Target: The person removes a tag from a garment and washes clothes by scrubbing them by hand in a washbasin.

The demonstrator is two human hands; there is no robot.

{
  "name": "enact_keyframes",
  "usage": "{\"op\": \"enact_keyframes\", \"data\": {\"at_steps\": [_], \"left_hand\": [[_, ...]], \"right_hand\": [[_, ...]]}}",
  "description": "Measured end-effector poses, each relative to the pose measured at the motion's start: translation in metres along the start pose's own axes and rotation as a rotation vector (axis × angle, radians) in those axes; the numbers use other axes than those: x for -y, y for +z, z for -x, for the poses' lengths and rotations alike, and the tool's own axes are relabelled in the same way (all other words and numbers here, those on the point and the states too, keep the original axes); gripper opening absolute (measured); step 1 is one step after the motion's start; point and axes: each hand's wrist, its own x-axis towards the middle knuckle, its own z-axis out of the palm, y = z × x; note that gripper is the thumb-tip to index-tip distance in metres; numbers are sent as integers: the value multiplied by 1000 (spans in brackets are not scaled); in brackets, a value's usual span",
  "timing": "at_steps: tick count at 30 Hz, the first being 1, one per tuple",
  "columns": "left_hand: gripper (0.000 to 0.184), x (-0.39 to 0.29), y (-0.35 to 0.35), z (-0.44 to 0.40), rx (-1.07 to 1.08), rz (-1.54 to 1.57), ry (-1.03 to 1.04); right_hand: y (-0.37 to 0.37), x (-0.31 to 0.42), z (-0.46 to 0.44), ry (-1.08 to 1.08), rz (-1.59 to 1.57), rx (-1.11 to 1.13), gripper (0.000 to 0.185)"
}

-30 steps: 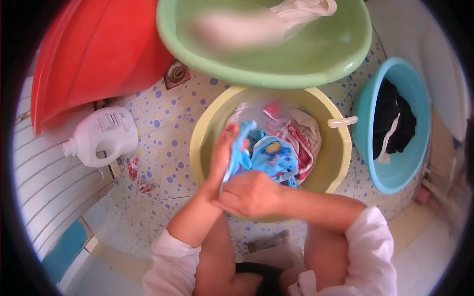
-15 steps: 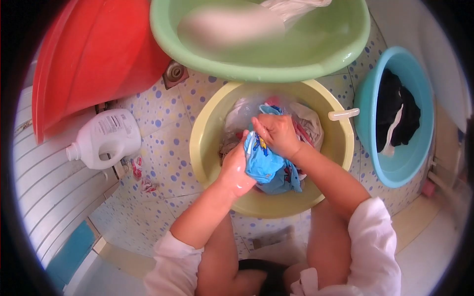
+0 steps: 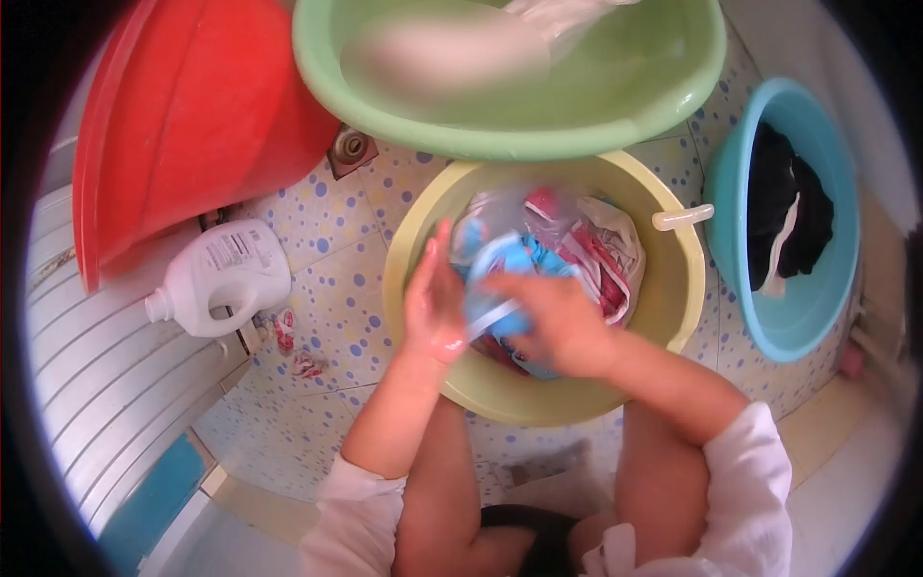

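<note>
Over the yellow basin (image 3: pixel 402 317), my right hand (image 3: pixel 567 322) grips a wet light-blue garment (image 3: pixel 495 264), blurred by motion. Just left of the cloth, my left hand (image 3: pixel 437 303) is open with its fingers stretched away from me. Its palm faces the garment and the heel of the hand looks wet. Below both hands the basin holds soaked clothes, among them a red-and-white striped piece (image 3: pixel 606 279) and a pale one. My right fingers are partly smeared, and part of the blue garment is hidden behind them.
A green tub (image 3: pixel 538 144) stands beyond the basin. On the right, a blue basin (image 3: pixel 755 327) holds black clothing (image 3: pixel 803 207). To the left are a white jug (image 3: pixel 226 274), a red tub (image 3: pixel 202 125) and a floor drain (image 3: pixel 351 149). A pale handle-like piece (image 3: pixel 683 218) lies at the yellow rim.
My left hand has let go of the blue garment and opened flat at its left. My right hand has moved toward me, pulling the cloth with it. The whole view has shifted slightly.
</note>
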Motion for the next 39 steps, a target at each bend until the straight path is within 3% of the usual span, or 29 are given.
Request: {"op": "enact_keyframes", "data": {"at_steps": [1,2,4,5,7,8,10,11,12,14,15,16,19,20,21,22,23,24,25,26,28,29,30,31,33,34,36,37,39], "left_hand": [[46,6,2,-1,68,52,-86],[46,13,1,-4,67,48,-88],[43,23,-11,-9,-258,-392,-69],[43,25,-18,-9,-261,-395,-70],[38,30,-30,-1,-197,-50,-60],[32,28,-13,-5,-282,-127,-115],[30,35,-1,3,-260,-171,-43],[28,36,1,6,-231,-213,38],[28,34,-10,2,-231,-216,38],[24,33,-61,-18,104,46,-116],[24,29,-46,-20,272,183,-190],[27,31,-29,2,-203,57,-173],[35,36,23,4,-353,-168,-106],[42,30,11,2,-272,-131,-74],[47,18,8,0,-278,-251,-34],[45,13,10,0,-181,-504,218],[44,8,13,0,-77,-754,472],[44,2,13,0,-75,-759,469],[41,-2,12,2,-68,-1159,469],[39,-3,13,6,-57,-1557,454],[38,-6,34,21,-74,-1382,438],[38,-6,43,30,-94,-1206,421],[37,-13,43,37,-128,-997,369],[37,-22,46,38,-126,-999,371],[34,-37,52,37,-185,-480,540],[34,-41,48,36,-187,-486,542],[42,-46,38,30,-345,-710,688],[42,-45,36,25,-347,-709,689],[51,-36,34,15,-211,-320,312]], "right_hand": [[18,-2,3,-224,156,104,21],[24,2,1,-223,155,100,21],[34,6,0,-425,143,204,22],[35,-6,-4,-425,140,201,22],[38,-40,-17,-381,321,-94,13],[34,-41,-24,-380,324,-100,13],[31,-34,-31,193,340,-262,11],[41,-26,-19,195,338,-263,11],[56,-13,5,-5,156,-217,10],[42,-1,3,-364,-61,-87,8],[39,-15,-1,-365,-59,-79,8],[39,-33,-4,-253,-24,-111,9],[12,-68,-18,175,293,-102,14],[4,-68,-18,182,301,-106,14],[-5,-64,-20,363,85,15,12],[-12,-58,-24,535,-136,135,15],[-18,-49,-30,533,-138,132,15],[-24,-37,-35,403,-303,161,27],[-27,-28,-37,275,-468,189,42],[-26,-23,-39,284,-473,184,42],[-28,-20,-48,165,-717,23,68],[-29,-26,-46,166,-714,20,68],[-30,-40,-39,252,-437,397,71],[-28,-53,-30,329,-142,762,74],[-16,-80,-4,600,-574,876,64],[-17,-84,6,595,-580,876,64],[-20,-82,14,855,-1209,240,53],[-21,-80,15,855,-1209,242,53],[-30,-50,-3,668,-849,-152,38]]}}
